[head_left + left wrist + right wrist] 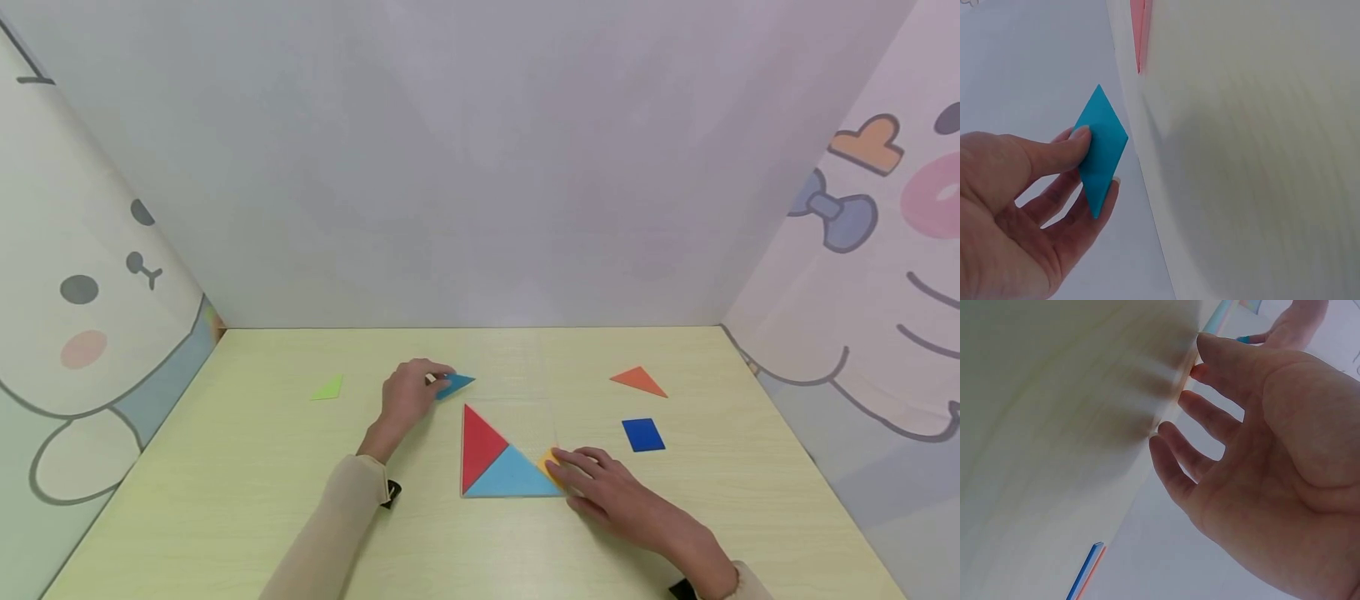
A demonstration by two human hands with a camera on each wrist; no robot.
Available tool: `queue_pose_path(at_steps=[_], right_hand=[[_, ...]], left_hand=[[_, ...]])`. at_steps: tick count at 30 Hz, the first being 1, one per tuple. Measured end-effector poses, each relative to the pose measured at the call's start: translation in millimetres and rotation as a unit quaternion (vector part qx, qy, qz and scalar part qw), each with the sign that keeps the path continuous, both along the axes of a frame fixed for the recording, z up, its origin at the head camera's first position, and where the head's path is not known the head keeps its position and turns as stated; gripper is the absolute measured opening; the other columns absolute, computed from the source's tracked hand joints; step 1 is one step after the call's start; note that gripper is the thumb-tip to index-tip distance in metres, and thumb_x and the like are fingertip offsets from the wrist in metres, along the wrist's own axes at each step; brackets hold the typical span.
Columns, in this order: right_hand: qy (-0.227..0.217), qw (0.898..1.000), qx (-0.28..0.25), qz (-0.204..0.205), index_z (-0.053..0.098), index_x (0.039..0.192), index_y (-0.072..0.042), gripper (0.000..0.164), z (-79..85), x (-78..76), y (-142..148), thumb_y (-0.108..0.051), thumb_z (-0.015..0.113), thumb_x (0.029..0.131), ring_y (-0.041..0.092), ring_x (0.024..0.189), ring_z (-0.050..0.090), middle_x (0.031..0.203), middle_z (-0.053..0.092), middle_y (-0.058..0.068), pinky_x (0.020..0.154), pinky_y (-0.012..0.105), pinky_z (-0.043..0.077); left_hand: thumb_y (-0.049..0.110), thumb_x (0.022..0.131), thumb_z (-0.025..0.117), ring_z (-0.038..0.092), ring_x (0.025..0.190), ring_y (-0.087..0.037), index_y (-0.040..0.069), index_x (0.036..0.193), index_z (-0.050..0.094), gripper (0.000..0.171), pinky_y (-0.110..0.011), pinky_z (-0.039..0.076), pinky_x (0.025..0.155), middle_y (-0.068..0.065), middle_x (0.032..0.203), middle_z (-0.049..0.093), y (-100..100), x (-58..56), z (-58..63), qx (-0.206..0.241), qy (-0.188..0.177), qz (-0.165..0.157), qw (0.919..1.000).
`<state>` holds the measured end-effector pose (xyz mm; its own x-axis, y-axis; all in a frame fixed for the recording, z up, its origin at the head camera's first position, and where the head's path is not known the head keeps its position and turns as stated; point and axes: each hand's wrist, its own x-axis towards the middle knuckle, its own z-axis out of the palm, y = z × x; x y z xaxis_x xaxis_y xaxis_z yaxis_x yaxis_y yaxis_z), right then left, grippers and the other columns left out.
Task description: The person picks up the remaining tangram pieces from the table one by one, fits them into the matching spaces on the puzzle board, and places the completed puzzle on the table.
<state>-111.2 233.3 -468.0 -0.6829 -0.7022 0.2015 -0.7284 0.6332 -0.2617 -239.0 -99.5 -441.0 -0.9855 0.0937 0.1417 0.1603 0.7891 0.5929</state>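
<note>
My left hand [408, 393] pinches a teal-blue four-sided flat piece [1105, 150] between thumb and fingers, off the table in the left wrist view. Just in front of that hand lie a red triangle [480, 450] and a light blue triangle [513, 477], edge to edge. At the light blue triangle's right side is a yellow piece [550, 467], partly covered, so its full shape is hidden. The fingertips of my right hand [618, 500] touch the yellow piece, with the fingers spread and slightly bent in the right wrist view.
A small green triangle [328, 388] lies at the left of the table [225, 500]. On the right are an orange triangle [640, 381] and a dark blue square [643, 435]. A pale wall [480, 167] rises behind the table, with cartoon-printed panels at both sides.
</note>
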Motion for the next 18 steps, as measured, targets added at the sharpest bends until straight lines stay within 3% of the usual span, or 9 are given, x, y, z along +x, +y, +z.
queue_pose_path(at_steps=[18], right_hand=[[-0.017,1.0,0.007,-0.008,0.05,0.153,-0.016,0.055,1.7,0.5,-1.5,-0.018,0.067,0.101,0.031,0.127,0.052,0.152,0.051,0.008,0.093,0.051,0.05]], left_hand=[[0.011,0.091,0.079,0.068,0.086,-0.019,0.016,0.11,0.082,0.02,-0.034,0.055,0.071,-0.004,0.108,0.077,24.7,6.5,-1.8,0.019,0.009,-0.064,0.9977]])
